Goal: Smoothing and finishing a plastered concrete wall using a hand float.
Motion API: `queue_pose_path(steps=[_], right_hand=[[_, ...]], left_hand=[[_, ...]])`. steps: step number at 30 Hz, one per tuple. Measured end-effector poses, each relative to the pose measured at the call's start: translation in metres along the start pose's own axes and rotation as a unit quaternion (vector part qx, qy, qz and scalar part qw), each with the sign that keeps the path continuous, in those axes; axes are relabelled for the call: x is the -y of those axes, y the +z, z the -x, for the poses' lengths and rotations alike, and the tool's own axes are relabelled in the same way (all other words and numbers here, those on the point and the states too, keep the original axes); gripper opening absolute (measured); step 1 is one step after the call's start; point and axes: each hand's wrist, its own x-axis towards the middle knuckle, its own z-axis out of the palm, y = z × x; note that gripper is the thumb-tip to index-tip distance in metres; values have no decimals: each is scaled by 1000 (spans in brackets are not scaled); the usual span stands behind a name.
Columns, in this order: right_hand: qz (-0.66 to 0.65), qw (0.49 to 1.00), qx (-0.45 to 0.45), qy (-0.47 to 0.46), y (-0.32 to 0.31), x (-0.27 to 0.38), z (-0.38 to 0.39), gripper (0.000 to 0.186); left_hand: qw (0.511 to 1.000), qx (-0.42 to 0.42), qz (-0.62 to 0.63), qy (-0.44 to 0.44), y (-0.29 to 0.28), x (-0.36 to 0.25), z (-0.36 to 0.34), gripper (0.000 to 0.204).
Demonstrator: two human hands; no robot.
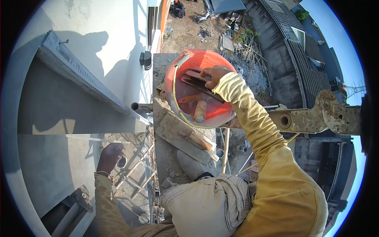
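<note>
My right hand (215, 76) reaches into a red bucket (170, 85) and grips a dark, flat plastering trowel (192, 79), tilted across the inside. Below the trowel in the bucket lie an orange-handled tool (188, 99) and a pale, cylindrical handle (200, 110). A yellowish bail (176, 100) hangs over the bucket's left side. Close to the grey wall, my left hand (110, 158) is closed, its fingers partly hidden; what it holds, if anything, I cannot make out. A round tube-like opening (121, 162) shows beside it. In front of the bucket rests a wooden-handled float (183, 136).
The bucket and float sit on a dusty plank (160, 75) high above the ground. A rusty scaffold beam (300, 120) runs to the right. A grey ledge (85, 77) juts from the left wall, with a pipe end (135, 106) near its corner. Debris (252, 55) lies below.
</note>
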Motion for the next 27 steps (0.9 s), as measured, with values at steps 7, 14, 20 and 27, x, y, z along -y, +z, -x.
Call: queue_pose_path(steps=[7,14,20,27], right_hand=[[17,998,47,29,14,-7,-12,48],[-569,806,-120,107,-9,0,89,44],[-777,589,-14,-222,59,36,153,47],[-870,432,235,-41,155,107,120,41]], left_hand=[[999,17,10,39,4,-48,24,32],[989,120,-6,88,11,-96,52,44],[962,211,48,166,37,-141,80,46],[916,198,239,254,41,-125,99,60]])
